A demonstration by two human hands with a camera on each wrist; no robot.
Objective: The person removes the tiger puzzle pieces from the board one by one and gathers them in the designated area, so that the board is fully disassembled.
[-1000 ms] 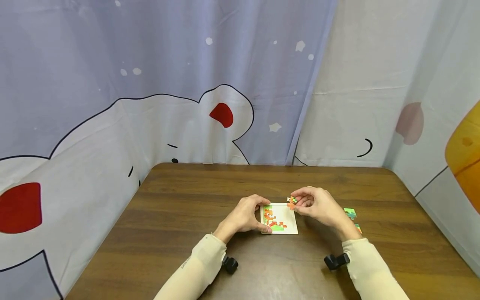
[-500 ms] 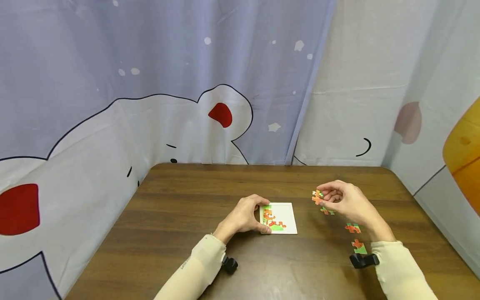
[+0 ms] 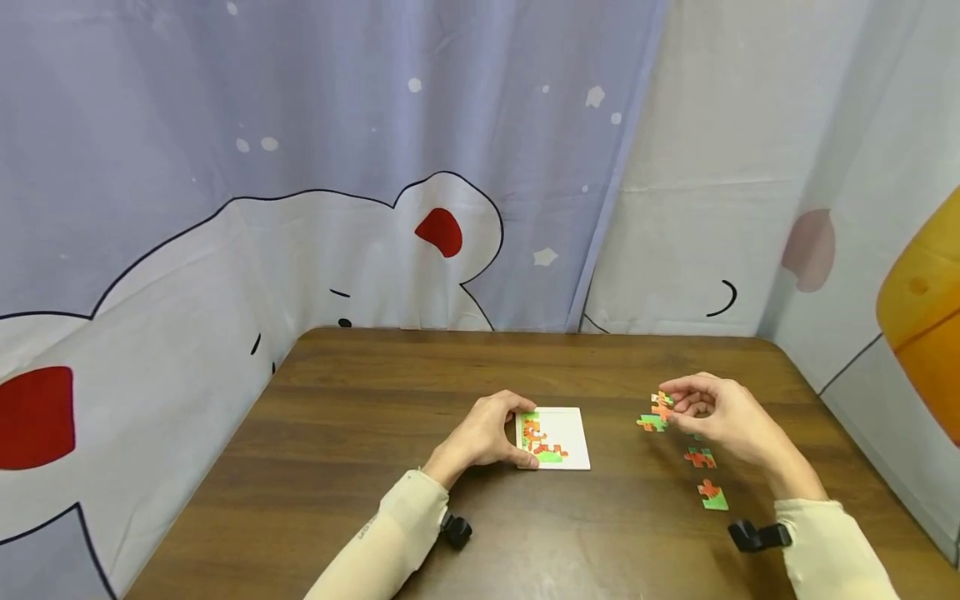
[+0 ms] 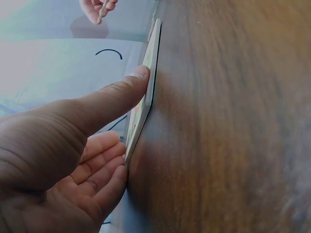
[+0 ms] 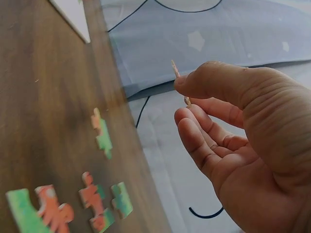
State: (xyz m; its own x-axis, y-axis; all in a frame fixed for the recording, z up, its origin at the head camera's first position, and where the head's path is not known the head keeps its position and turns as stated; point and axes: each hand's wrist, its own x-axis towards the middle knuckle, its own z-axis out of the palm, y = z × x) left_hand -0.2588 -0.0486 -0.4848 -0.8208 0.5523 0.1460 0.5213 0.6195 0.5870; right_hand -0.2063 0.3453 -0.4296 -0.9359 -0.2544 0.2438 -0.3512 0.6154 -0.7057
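In the head view, my left hand (image 3: 480,435) grips the left side of a square white puzzle board (image 3: 573,437), thumb at the near corner and fingers at the far one. Orange and green pieces fill part of its left and near sides. My right hand (image 3: 726,419) pinches an orange jigsaw piece (image 3: 661,406) between thumb and fingers, raised over the table to the right of the board. From the right wrist view that piece (image 5: 175,68) shows edge-on, partly covered by the thumb. The left wrist view has the left thumb (image 4: 119,94) pressed on the board's edge (image 4: 154,63).
Several loose jigsaw pieces lie on the brown table (image 3: 360,392) by the right hand: a green and orange one (image 3: 652,423), an orange one (image 3: 700,458) and an orange and green one (image 3: 712,496). Another is partly hidden beneath the hand. A patterned curtain (image 3: 337,125) hangs behind.
My right hand has moved right, away from the board, carrying the orange jigsaw piece to above the loose pieces. The left hand stays at the board.
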